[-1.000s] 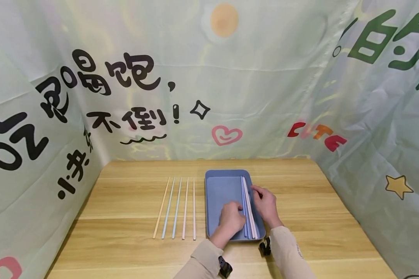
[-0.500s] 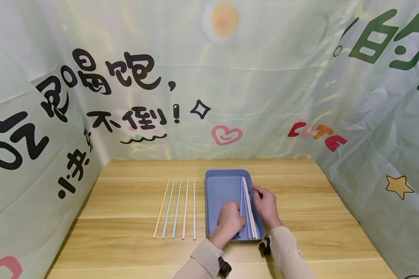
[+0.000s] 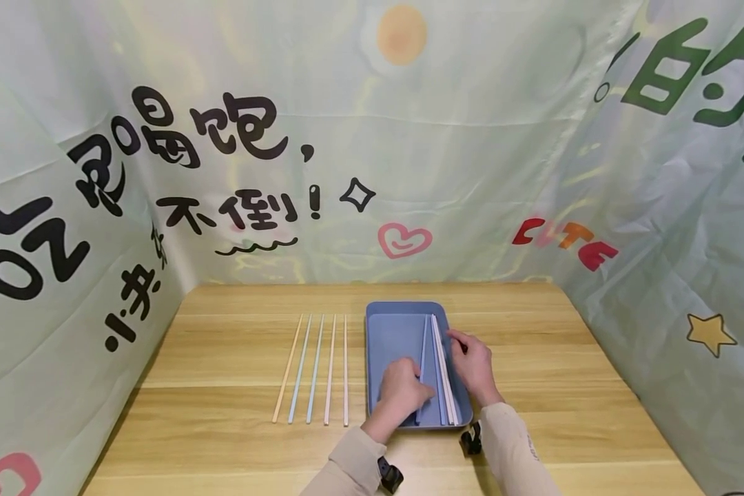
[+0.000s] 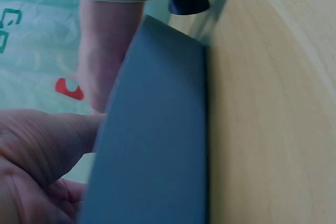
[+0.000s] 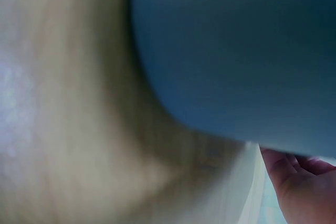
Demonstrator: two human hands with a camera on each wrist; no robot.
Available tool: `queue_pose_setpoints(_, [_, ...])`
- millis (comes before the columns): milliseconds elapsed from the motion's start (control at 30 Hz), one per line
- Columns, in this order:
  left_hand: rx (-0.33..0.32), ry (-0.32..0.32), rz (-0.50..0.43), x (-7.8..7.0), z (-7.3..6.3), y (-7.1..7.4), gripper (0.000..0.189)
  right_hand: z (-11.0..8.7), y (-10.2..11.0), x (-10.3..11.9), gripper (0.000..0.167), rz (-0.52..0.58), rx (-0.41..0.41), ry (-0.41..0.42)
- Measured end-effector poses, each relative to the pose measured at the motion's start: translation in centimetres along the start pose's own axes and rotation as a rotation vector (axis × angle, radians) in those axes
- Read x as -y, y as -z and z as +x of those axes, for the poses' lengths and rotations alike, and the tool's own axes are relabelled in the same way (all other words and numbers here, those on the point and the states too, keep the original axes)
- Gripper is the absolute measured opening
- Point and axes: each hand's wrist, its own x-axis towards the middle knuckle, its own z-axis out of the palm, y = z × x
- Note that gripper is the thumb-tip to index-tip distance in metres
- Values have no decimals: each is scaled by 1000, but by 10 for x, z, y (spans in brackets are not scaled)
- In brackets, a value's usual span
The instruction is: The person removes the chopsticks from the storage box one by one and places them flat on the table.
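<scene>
The blue tray point(image 3: 392, 324) lies on the table, with several chopsticks along its right side. Inside it, my left hand point(image 3: 403, 389) has its fingers bent round a blue chopstick point(image 3: 424, 337), which slants apart from the others. The hand covers the chopstick's middle. Another blue chopstick point(image 3: 437, 365) and some pale chopsticks point(image 3: 445, 368) lie together by the right wall. My right hand point(image 3: 473, 365) grips the tray's right rim. In the left wrist view the tray's outer wall point(image 4: 152, 124) hides the left fingertips point(image 4: 89, 127).
Left of the tray, several chopsticks lie apart in a row on the wooden table point(image 3: 223, 386): a yellow chopstick point(image 3: 288, 368), blue chopsticks point(image 3: 300, 368) and pink chopsticks point(image 3: 330, 368). A printed cloth point(image 3: 471, 172) surrounds the table's back and sides.
The blue chopstick at my left hand has shifted left, away from the group in the tray. My left hand has moved slightly left. The right hand stays on the rim.
</scene>
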Motion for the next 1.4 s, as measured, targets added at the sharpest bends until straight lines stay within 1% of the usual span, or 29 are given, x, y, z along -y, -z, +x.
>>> queue_pose_setpoints(100, [10, 2, -47, -3, -3, 11, 30, 0, -1, 0, 33, 2, 1, -1])
queue_pose_setpoints(233, [9, 25, -154, -5, -7, 34, 33, -1, -1, 0, 33, 12, 11, -9])
queue_pose_setpoints(267, [-3, 27, -174, -4, -8, 40, 33, -1, -1, 0, 33, 14, 12, -10])
queue_pose_setpoints(333, [-43, 15, -180, 0, -7, 53, 34, -1, -1, 0, 33, 12, 7, -8])
queue_pose_setpoints(467, [-139, -28, -144, 15, -7, 76, 33, -2, -2, 0, 33, 10, -9, -2])
queue_pose_setpoints(533, [-176, -37, -124, 23, -7, 88, 33, -3, -2, 0, 33, 6, -18, 0])
queue_pose_setpoints(667, [-217, -17, -112, 39, -9, 109, 31, -3, -2, 1, 34, 7, -16, -9])
queue_pose_setpoints(833, [-262, 19, -53, 61, -12, 130, 29, -2, -2, 2, 35, 16, -12, -11])
queue_pose_setpoints(900, [-275, 31, -22, 70, -14, 136, 30, -2, -3, 2, 34, 13, -15, -10])
queue_pose_setpoints(1033, [-285, 80, 23, 84, -16, 148, 29, -3, -2, 1, 34, 16, -15, -15])
queue_pose_setpoints(1167, [-292, 127, 48, 97, -19, 160, 28, -3, -2, 1, 35, 19, -17, -18])
queue_pose_setpoints(1400, [-289, 177, 70, 115, -29, 180, 33, -3, -2, 2, 35, 10, -21, -4])
